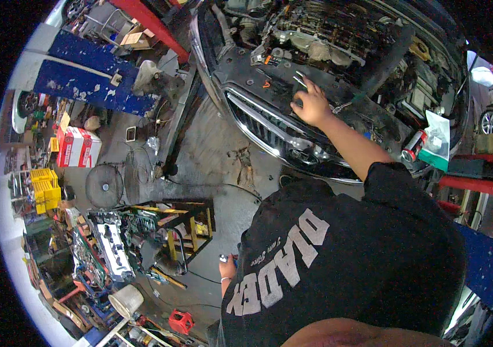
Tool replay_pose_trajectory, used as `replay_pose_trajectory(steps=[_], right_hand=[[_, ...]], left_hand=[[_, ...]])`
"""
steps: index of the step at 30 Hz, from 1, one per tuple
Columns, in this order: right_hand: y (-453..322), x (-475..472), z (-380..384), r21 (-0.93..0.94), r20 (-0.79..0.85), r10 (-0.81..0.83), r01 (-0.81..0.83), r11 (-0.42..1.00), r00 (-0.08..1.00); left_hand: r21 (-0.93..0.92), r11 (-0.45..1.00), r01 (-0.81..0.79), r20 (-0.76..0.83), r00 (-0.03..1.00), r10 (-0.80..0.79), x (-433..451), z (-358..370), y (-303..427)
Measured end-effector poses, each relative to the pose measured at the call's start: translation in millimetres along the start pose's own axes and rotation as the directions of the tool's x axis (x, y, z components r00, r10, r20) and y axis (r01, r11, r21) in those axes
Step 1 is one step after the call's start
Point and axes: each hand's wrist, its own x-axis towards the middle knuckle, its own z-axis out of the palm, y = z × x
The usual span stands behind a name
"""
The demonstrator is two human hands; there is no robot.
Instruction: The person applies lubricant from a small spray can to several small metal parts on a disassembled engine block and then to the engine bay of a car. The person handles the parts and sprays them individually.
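Observation:
My right hand (313,104) reaches over the dark plastic front cover (281,89) of a car's open engine bay. Its index finger meets slim silver metal pieces (300,80), and its thumb is bent apart; whether the fingers grip them is unclear. Left of this hand, small orange-and-black parts (272,60) and an orange clip (266,84) lie on the cover. A metal tool (341,106) lies just right of the wrist. My left hand (228,266) hangs low beside my black shirt, closed around a tool with a shiny metal end (223,258); the rest is hidden.
Beyond the cover is the exposed engine (320,39). A drink can (414,146) and a green-and-clear bag (437,141) rest at the car's right front edge. To the left are a floor fan (104,186), a yellow-framed cart (192,230), a white bucket (125,300) and a red stool (181,321).

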Motion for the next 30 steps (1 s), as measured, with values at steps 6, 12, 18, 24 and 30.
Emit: replay_pose_trajectory(steps=[6, 12, 18, 24, 30], right_hand=[[-9.5, 113.7, 44.2, -0.180, 0.072, 0.098, -0.083, 0.980, 0.993], [-25.5, 144.6, 58.6, -0.351, 0.268, 0.044, 0.055, 0.935, 0.962], [-95.5, 104.6, -7.0, 0.333, 0.049, -0.183, 0.157, 0.930, 0.982], [-234.8, 1.6, -77.6, 0.446, -0.267, -0.560, 0.616, 0.649, 0.784], [-301.4, -77.4, -114.5, 0.451, -0.283, -0.770, 0.788, 0.419, 0.571]], left_hand=[[-0.290, 0.951, -0.104, -0.096, 0.992, 0.079, -10.2, -9.1, 65.6], [-0.287, 0.920, -0.268, -0.192, 0.957, 0.219, -46.4, -20.9, 129.8], [-0.654, 0.601, -0.460, -0.347, 0.888, 0.302, -79.3, -57.2, 229.0], [-0.766, 0.479, -0.428, -0.263, 0.889, 0.374, -95.9, -76.1, 354.3], [-0.883, 0.047, -0.467, -0.441, 0.860, 0.257, -108.9, -65.0, 390.2]])
